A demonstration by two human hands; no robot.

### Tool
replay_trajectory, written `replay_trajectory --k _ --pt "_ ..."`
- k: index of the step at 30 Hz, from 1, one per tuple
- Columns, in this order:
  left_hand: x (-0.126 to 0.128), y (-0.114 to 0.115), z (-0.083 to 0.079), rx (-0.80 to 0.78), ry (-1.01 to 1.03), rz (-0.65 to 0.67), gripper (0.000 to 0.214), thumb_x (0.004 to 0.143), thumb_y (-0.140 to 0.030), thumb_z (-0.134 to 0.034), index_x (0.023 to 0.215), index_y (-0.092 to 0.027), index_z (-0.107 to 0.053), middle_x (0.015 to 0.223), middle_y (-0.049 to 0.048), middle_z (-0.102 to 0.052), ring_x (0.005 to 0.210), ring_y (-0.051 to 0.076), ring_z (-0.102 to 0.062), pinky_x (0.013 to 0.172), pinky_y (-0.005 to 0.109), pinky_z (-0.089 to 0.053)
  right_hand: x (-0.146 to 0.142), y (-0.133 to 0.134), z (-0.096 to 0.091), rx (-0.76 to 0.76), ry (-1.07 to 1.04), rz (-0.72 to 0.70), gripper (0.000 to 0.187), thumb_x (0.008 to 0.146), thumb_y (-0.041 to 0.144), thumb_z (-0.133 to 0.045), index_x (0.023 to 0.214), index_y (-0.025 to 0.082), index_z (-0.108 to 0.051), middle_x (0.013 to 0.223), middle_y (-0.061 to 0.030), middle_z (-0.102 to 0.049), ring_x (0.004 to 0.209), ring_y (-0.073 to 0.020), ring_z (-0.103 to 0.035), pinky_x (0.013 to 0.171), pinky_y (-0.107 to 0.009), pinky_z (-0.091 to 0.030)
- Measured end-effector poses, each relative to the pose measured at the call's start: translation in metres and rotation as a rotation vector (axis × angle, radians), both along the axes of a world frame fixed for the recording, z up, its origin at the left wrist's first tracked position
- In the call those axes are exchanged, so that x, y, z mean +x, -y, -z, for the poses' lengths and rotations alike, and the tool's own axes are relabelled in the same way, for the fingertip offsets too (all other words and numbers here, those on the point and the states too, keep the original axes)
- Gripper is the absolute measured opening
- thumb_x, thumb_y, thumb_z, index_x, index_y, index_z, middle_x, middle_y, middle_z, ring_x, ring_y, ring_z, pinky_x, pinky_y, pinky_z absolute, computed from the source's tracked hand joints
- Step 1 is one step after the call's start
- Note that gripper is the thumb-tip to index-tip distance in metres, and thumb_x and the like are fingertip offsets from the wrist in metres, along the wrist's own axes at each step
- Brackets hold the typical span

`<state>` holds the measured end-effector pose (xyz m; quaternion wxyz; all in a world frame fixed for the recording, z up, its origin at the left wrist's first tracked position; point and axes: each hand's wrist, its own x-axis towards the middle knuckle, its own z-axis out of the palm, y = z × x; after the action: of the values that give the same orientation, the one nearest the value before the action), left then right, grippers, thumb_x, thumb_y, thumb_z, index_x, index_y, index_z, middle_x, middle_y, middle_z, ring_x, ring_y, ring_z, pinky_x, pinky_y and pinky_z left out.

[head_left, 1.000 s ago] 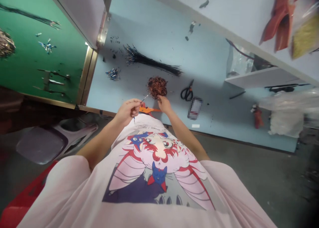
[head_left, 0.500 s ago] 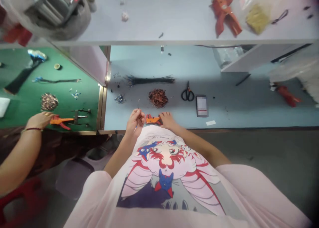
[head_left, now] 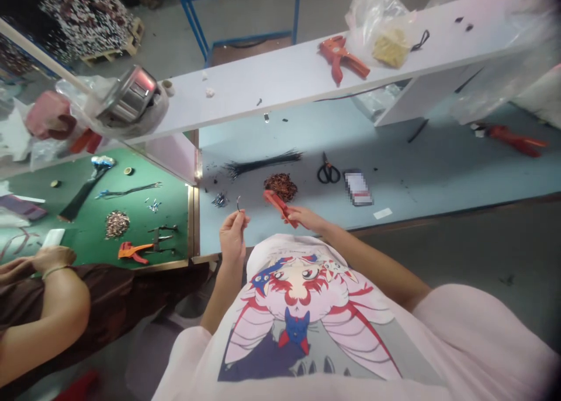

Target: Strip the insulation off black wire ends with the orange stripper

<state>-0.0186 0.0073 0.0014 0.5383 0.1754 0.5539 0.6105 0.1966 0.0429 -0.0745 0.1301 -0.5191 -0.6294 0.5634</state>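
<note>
My left hand (head_left: 233,232) pinches a thin dark wire (head_left: 238,203), whose tip stands up above the fingers. To its right, my right hand (head_left: 302,218) grips the handles of a red-orange wire stripper (head_left: 276,201). The stripper's head points up and left, over the near edge of a pile of copper-brown scraps (head_left: 283,185). A bundle of dark wires (head_left: 263,162) lies beyond the pile. Left of it sits a small heap of silvery-blue bits (head_left: 220,200).
Black-handled scissors (head_left: 328,172) and a phone-like device (head_left: 358,187) lie to the right. A white shelf (head_left: 236,91) spans the back, with another red tool (head_left: 342,59) on it. A co-worker's arm (head_left: 56,296) is at the green table (head_left: 144,225) on the left.
My right hand has lifted the wire stripper from the table's edge and turned it toward the scrap pile. The co-worker's hand has left the orange tool. The view has tilted.
</note>
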Motion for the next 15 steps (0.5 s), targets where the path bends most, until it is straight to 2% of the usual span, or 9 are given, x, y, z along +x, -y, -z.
replay_trajectory --k 1,4,6,8,11,15 --pt "0.0 0.0 -0.002 0.028 -0.099 -0.002 0.025 0.06 -0.033 -0.08 0.076 -0.017 -0.07 0.064 -0.0022 -0.067 0.061 0.005 -0.06 0.06 0.016 -0.044 -0.001 0.004 -0.012 -0.069 -0.154 0.029 0.041 0.081 0.029 -0.038 0.116 0.015 -0.054 0.104 -0.0101 -0.067 0.088 -0.02 -0.065 0.072 -0.03 -0.049" --pt "0.005 0.002 -0.011 0.212 -0.486 0.037 0.016 0.074 -0.031 -0.071 0.085 -0.019 -0.072 0.08 0.0017 -0.069 0.075 0.01 -0.063 0.07 0.022 -0.047 -0.005 0.017 -0.05 -0.454 -0.803 0.132 0.046 0.075 0.027 -0.044 0.12 0.018 -0.046 0.108 -0.0115 -0.066 0.088 -0.0216 -0.065 0.076 -0.038 -0.051" --pt "0.009 0.004 -0.02 0.371 -0.703 0.047 0.013 0.079 -0.026 -0.066 0.09 -0.021 -0.073 0.087 0.0022 -0.067 0.082 0.011 -0.062 0.074 0.023 -0.047 -0.008 0.025 -0.07 -0.686 -1.065 0.125 0.046 0.075 0.028 -0.045 0.121 0.02 -0.044 0.102 -0.0104 -0.067 0.085 -0.0224 -0.065 0.076 -0.043 -0.051" --pt "0.014 0.006 -0.028 0.503 -0.853 0.033 0.014 0.08 -0.021 -0.065 0.092 -0.022 -0.072 0.084 0.0013 -0.065 0.079 0.01 -0.06 0.073 0.024 -0.046 -0.011 0.031 -0.086 -0.837 -1.19 0.1 0.046 0.076 0.028 -0.043 0.121 0.019 -0.043 0.097 -0.0093 -0.067 0.082 -0.023 -0.065 0.075 -0.044 -0.051" --pt "0.018 0.01 -0.035 0.622 -0.936 0.014 0.013 0.078 -0.016 -0.066 0.089 -0.02 -0.07 0.077 -0.0003 -0.064 0.073 0.01 -0.058 0.069 0.025 -0.047 -0.01 0.035 -0.101 -0.947 -1.268 0.074 0.047 0.075 0.027 -0.041 0.121 0.018 -0.043 0.092 -0.0084 -0.067 0.082 -0.0238 -0.065 0.074 -0.044 -0.052" --pt "0.021 0.013 -0.037 0.64 -0.928 0.036 0.006 0.078 -0.016 -0.066 0.082 -0.021 -0.067 0.075 -0.0004 -0.063 0.075 0.013 -0.058 0.071 0.028 -0.047 -0.006 0.038 -0.112 -1.008 -1.258 0.007 0.05 0.072 0.03 -0.038 0.12 0.017 -0.041 0.095 -0.011 -0.067 0.081 -0.0256 -0.065 0.076 -0.052 -0.05"
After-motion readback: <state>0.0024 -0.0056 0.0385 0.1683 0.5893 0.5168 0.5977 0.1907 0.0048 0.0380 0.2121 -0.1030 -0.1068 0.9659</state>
